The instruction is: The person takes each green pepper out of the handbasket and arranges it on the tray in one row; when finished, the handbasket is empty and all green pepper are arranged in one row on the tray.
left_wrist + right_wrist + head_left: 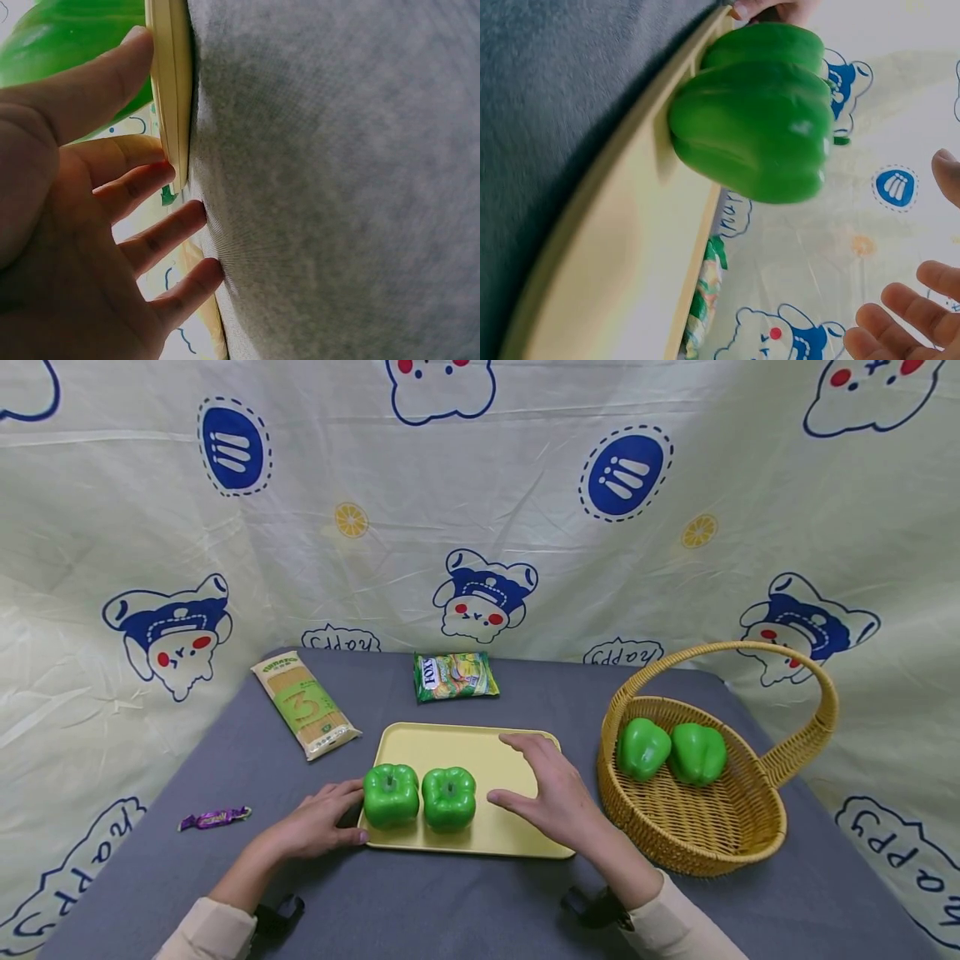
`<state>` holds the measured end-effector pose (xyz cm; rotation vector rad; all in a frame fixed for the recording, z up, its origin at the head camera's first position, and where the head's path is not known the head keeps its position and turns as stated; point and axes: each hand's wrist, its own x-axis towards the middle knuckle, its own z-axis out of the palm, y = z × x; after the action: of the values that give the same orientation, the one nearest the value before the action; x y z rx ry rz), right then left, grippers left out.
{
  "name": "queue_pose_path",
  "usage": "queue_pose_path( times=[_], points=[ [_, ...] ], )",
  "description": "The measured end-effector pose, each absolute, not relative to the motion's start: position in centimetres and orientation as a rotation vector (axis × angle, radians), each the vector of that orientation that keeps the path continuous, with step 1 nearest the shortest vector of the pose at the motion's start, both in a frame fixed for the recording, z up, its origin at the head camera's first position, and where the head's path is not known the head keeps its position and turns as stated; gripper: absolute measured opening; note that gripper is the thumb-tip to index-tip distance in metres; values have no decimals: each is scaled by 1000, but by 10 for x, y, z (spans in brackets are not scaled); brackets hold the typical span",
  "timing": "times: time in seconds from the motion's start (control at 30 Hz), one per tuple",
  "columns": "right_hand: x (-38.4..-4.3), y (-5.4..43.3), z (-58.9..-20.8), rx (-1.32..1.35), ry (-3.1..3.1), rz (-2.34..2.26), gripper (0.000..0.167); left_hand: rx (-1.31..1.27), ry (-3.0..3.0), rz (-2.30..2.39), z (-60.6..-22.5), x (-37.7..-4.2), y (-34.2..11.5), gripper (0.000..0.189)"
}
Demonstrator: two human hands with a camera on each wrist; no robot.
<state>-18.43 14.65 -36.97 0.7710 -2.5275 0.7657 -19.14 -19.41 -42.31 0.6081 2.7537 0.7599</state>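
Two green bell peppers, a left one [391,796] and a right one [448,799], stand side by side on the left part of a pale yellow tray [517,835]. At the tray's left edge, my left hand [318,822] touches the rim with its thumb and fingertips, the fingers spread and nearly straight. My right hand [558,793] hovers over the tray's right part, thumb and fingers apart, with nothing between them. In the right wrist view, the nearer bell pepper [754,135] partly hides the other, and the right hand's fingertips [907,322] stay clear of both.
Right of the tray stands a wicker basket [693,852] with a tall handle, two more green peppers [671,752] inside. Behind the tray lie a noodle packet [306,703] and a green candy bag [455,677]. A purple wrapped candy [214,818] lies at left.
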Motion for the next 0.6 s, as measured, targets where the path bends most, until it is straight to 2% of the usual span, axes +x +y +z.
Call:
queue_pose_path(
  times=[0.6],
  points=[
    [-177,186,-354,663,-2474,736,68,608,2749,758,-422,-191,-194,69]
  ],
)
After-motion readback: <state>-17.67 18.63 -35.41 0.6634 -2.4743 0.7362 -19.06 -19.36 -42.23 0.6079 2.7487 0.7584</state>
